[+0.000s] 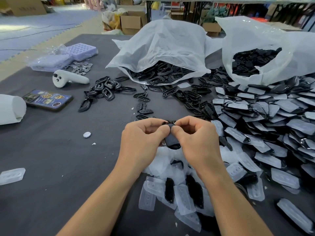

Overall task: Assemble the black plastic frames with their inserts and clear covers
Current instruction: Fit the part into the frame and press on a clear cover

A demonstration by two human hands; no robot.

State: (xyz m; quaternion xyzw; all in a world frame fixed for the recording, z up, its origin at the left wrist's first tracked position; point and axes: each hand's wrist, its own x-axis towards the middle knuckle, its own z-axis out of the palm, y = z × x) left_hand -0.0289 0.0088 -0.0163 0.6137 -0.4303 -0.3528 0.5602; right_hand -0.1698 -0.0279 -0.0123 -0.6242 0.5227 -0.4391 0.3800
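Note:
My left hand (144, 137) and my right hand (196, 137) meet at the table's middle, both pinching the top end of one black plastic frame piece (172, 141) that hangs down between them. Its lower end shows below my thumbs; the top is hidden by my fingertips. Clear covers (184, 198) lie in a loose heap just under my wrists, mixed with black inserts (169, 189). Loose black frames (105, 89) lie farther back on the left, and small perforated inserts (142, 106) are scattered just beyond my hands.
Two white plastic bags (163, 48) (265, 48) of black parts stand at the back. A big pile of covered pieces (272, 120) fills the right. A phone (48, 99), a white controller (68, 79), coin cells (81, 67), one stray cell (87, 134) and a white roll (10, 109) sit left.

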